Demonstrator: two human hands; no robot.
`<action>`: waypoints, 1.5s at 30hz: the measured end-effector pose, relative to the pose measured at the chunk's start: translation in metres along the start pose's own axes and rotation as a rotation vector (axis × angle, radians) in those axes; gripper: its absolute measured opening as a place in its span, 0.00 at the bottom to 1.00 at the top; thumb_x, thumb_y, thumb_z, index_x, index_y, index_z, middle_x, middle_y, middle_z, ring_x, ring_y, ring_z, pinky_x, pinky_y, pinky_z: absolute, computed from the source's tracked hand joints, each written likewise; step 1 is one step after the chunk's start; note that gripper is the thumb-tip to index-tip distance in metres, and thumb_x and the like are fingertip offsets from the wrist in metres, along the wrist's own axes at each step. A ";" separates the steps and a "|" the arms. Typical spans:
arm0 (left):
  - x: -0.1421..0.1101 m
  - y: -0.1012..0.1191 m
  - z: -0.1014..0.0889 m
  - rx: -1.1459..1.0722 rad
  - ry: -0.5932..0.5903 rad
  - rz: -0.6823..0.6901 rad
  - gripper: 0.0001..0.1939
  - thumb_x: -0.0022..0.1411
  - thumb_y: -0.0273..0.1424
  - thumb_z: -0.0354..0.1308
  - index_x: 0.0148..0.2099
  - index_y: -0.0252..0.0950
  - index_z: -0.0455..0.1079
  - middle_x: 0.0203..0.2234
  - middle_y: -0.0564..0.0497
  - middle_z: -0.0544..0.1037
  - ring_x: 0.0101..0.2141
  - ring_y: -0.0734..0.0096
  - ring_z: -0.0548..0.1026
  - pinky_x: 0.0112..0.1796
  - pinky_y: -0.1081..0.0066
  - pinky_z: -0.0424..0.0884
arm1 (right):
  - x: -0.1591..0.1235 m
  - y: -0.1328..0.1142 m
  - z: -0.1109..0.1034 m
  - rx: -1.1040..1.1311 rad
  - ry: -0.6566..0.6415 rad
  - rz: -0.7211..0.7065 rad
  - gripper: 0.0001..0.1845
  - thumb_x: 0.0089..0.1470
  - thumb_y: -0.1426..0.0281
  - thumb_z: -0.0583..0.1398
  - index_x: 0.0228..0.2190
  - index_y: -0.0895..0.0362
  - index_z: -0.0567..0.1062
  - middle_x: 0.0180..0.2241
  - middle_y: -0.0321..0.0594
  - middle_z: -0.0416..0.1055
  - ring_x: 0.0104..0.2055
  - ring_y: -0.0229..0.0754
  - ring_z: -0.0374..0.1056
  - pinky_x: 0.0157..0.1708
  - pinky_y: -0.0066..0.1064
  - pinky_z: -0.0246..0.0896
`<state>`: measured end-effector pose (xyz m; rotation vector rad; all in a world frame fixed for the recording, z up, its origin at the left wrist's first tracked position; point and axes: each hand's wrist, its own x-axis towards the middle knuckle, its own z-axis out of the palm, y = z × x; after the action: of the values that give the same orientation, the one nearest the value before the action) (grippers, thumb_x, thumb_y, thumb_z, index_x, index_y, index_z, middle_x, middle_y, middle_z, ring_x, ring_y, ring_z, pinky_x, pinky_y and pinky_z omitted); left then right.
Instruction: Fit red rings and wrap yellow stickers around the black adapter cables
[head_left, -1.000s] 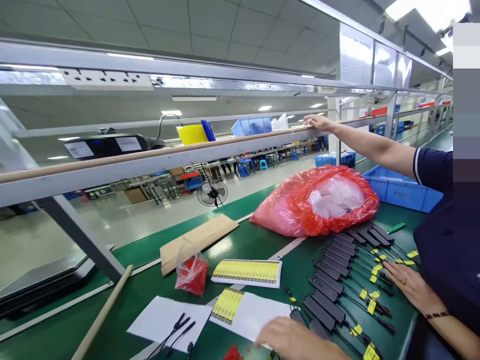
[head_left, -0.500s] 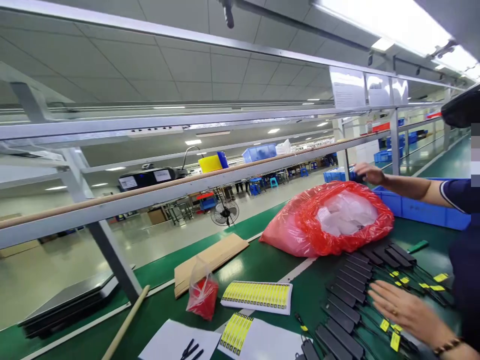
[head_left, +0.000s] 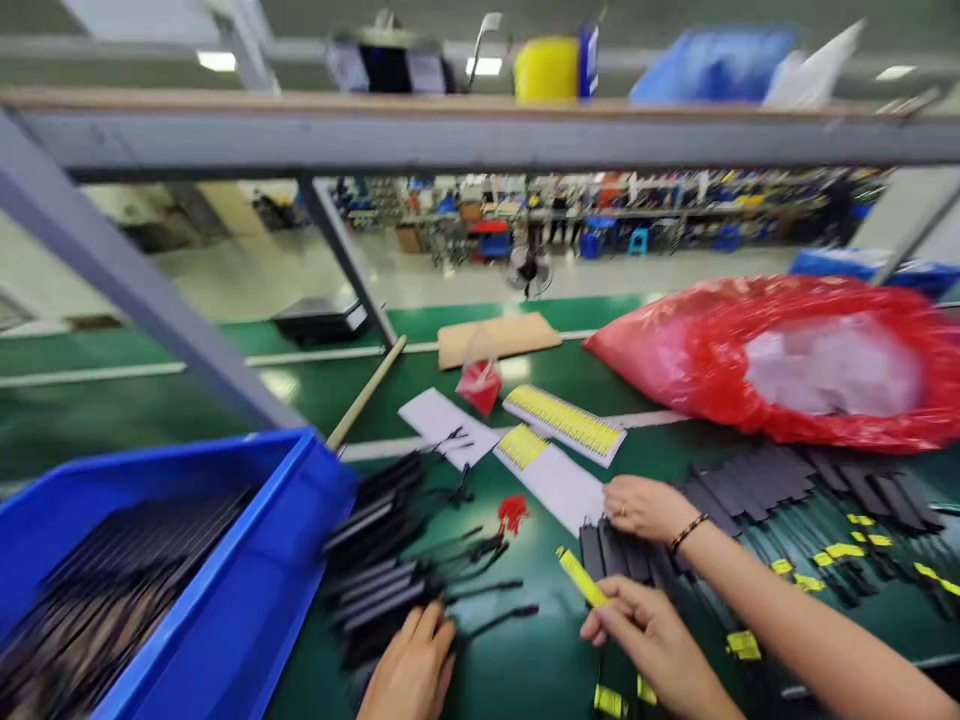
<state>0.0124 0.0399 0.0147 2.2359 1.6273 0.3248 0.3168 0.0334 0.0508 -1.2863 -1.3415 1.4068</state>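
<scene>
My left hand [head_left: 412, 660] is at the near end of a pile of black power adapters [head_left: 379, 590] with cables, its fingers closed around an adapter largely hidden by the hand. To the right, my right hand [head_left: 656, 640] pinches one end of a yellow label strip [head_left: 579, 577]. The strip points up and left over the green table. Just beyond it, another person's hand [head_left: 641, 508], with a bracelet at the wrist, touches a row of black adapters [head_left: 611, 550]. Yellow label sheets [head_left: 566, 422] lie on white paper farther back.
A blue bin [head_left: 300, 530] full of black adapters stands at the left. A large red bag [head_left: 675, 330] of white material lies at the right back. Red bits [head_left: 513, 513], a small bag of red pieces [head_left: 478, 385], cardboard [head_left: 499, 340] and a wooden stick [head_left: 367, 395] lie mid-table.
The view has swung down and left, bringing the blue bin and both my hands into sight. The other person's braceleted hand now reaches in from the right beside my right hand.
</scene>
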 end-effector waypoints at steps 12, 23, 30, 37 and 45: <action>0.026 0.064 -0.019 -1.284 -0.078 -0.281 0.12 0.57 0.37 0.65 0.37 0.33 0.73 0.28 0.49 0.78 0.32 0.70 0.73 0.37 0.73 0.67 | 0.004 0.000 0.049 0.347 0.077 0.091 0.22 0.55 0.60 0.63 0.50 0.50 0.66 0.53 0.47 0.71 0.51 0.47 0.70 0.48 0.41 0.66; 0.035 0.106 0.001 -1.724 -0.089 -0.456 0.19 0.46 0.40 0.73 0.21 0.32 0.70 0.14 0.55 0.70 0.19 0.78 0.66 0.26 0.77 0.62 | 0.005 -0.011 0.075 0.415 0.148 0.035 0.31 0.55 0.69 0.63 0.54 0.50 0.53 0.39 0.38 0.73 0.43 0.41 0.69 0.41 0.34 0.68; 0.033 0.114 0.002 -1.849 -0.154 -0.469 0.24 0.48 0.44 0.71 0.19 0.32 0.64 0.12 0.57 0.65 0.17 0.80 0.63 0.24 0.78 0.59 | 0.004 -0.007 0.080 0.763 0.116 0.044 0.45 0.52 0.71 0.66 0.61 0.47 0.46 0.37 0.35 0.74 0.28 0.35 0.69 0.23 0.26 0.68; 0.016 0.116 0.008 -1.527 0.002 -0.348 0.12 0.53 0.36 0.68 0.33 0.35 0.73 0.17 0.55 0.73 0.21 0.74 0.72 0.27 0.76 0.67 | 0.010 -0.024 0.066 0.741 0.324 -0.077 0.42 0.53 0.74 0.66 0.62 0.48 0.50 0.33 0.32 0.74 0.39 0.36 0.71 0.40 0.27 0.68; 0.005 0.111 -0.010 -0.832 0.260 0.045 0.06 0.63 0.24 0.58 0.36 0.36 0.77 0.25 0.51 0.78 0.27 0.73 0.75 0.30 0.76 0.69 | 0.016 -0.035 0.058 0.607 0.406 -0.195 0.45 0.53 0.76 0.64 0.64 0.47 0.47 0.30 0.29 0.71 0.36 0.34 0.67 0.42 0.27 0.64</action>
<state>0.1066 0.0155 0.0694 1.6222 1.2123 1.1080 0.2534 0.0422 0.0784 -0.9315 -0.6695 1.2014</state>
